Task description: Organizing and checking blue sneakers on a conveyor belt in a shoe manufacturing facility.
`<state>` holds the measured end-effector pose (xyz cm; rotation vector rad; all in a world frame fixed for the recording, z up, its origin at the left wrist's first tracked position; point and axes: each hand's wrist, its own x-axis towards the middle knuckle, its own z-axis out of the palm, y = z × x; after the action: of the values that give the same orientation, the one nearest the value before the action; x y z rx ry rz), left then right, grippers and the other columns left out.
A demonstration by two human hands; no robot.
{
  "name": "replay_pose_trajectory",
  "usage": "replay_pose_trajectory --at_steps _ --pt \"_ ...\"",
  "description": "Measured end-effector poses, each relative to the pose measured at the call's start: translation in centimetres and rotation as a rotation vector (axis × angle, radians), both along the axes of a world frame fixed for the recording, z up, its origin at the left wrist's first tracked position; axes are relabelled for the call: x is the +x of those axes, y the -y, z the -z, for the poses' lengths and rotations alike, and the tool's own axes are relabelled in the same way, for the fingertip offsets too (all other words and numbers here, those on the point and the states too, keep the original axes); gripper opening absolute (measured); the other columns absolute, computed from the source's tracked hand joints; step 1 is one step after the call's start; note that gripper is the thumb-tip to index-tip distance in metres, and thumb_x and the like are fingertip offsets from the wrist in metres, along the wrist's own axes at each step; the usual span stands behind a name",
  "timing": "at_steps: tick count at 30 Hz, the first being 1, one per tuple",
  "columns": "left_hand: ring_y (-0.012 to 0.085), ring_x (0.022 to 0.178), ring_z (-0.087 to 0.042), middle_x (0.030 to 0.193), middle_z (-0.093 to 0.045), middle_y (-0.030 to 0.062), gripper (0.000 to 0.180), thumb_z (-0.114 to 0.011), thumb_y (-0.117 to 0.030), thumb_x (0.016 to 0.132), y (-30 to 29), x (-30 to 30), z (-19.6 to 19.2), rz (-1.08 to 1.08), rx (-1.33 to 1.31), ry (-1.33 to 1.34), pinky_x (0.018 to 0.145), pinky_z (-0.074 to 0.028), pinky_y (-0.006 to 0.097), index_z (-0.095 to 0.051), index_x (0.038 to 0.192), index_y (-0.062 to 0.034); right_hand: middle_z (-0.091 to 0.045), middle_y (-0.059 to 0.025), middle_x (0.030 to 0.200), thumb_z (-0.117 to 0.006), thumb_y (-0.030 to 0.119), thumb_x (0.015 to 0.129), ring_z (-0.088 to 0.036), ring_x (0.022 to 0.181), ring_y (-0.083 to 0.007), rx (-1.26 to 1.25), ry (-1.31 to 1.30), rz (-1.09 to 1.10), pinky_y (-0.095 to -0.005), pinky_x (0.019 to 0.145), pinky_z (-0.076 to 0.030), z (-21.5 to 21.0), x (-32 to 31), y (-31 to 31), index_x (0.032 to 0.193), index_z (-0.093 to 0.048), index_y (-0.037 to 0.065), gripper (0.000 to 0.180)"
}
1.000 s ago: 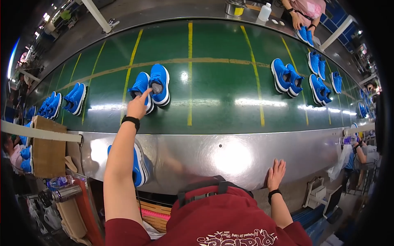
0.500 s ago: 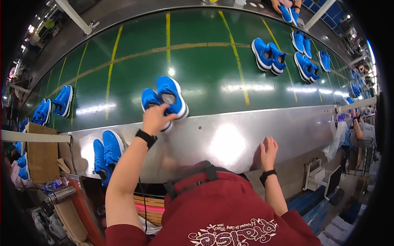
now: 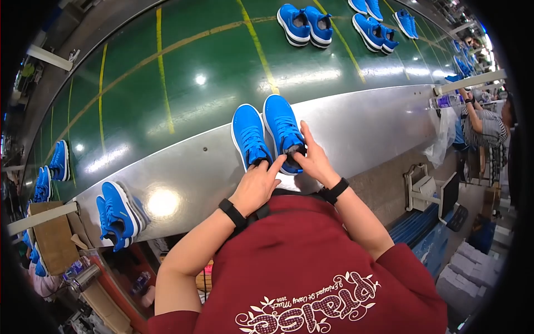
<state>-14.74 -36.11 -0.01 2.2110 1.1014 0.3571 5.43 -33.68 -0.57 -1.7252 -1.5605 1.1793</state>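
Hands (image 3: pixel 286 175) over steel ledge (image 3: pixel 361 125), green belt (image 3: pixel 211 72)

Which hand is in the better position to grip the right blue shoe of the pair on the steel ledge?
Probably the right hand: its fingers already touch the heel opening of the right blue shoe. The left hand rests at the heel of the left blue shoe instead.

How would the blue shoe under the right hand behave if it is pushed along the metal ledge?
The blue shoe would probably slide rather than roll or tip, since it sits flat on its white sole on the shiny metal ledge. It looks light for its size. Its collar seems soft: the right hand presses at the heel opening, so it may flex there, while the left hand touches the neighbouring shoe.
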Motion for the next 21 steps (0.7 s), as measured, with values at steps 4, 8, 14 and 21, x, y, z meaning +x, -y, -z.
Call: replay_pose_trajectory --at_steps 4,8,14,21 --pt "0.0362 0.083 -0.058 0.093 -0.056 0.0180 0.050 -0.065 -0.015 0.082 0.1 1.2 0.2 -0.061 0.057 0.040 0.073 -0.048 0.043 -0.044 0.128 -0.0071 -0.054 -0.0315 0.118 -0.058 0.006 0.080 -0.054 0.109 -0.0460 -0.114 0.058 -0.057 -0.0434 0.092 -0.043 -0.2 0.0 -0.8 0.143 -0.024 0.009 0.072" --pt "0.0338 0.085 -0.059 0.091 -0.058 0.0159 0.046 -0.067 -0.018 0.081 0.5 0.9 -1.2 -0.018 0.049 -0.164 0.072 -0.048 0.042 -0.050 0.122 -0.0064 -0.061 -0.0273 0.109 -0.058 0.007 0.081 -0.060 0.101 -0.0430 -0.065 0.053 -0.077 -0.0407 0.088 -0.045 0.7 1.3 -1.6 0.145 -0.027 0.017 0.072" --pt "0.0341 0.103 -0.054 0.114 -0.055 0.0168 0.075 -0.082 -0.030 0.064 1.9 -1.1 -1.4 -0.677 0.275 0.011 0.087 -0.046 0.041 -0.047 0.126 -0.0066 -0.065 -0.0174 0.103 -0.050 -0.001 0.084 -0.062 0.093 -0.0346 0.481 0.015 -0.074 -0.0406 0.081 -0.049 -4.6 0.8 -1.9 0.128 -0.048 0.007 0.045" --pt "0.0410 0.127 -0.037 0.139 -0.035 0.0255 0.093 -0.080 -0.014 0.064 -1.6 -0.9 3.6 -0.585 0.093 0.202 0.105 -0.034 0.043 -0.028 0.140 -0.0024 -0.064 -0.0206 0.098 -0.053 0.006 0.087 -0.061 0.092 -0.0368 0.417 0.016 -0.260 -0.0438 0.077 -0.049 -0.5 -5.8 -0.5 0.127 -0.046 0.002 0.040"
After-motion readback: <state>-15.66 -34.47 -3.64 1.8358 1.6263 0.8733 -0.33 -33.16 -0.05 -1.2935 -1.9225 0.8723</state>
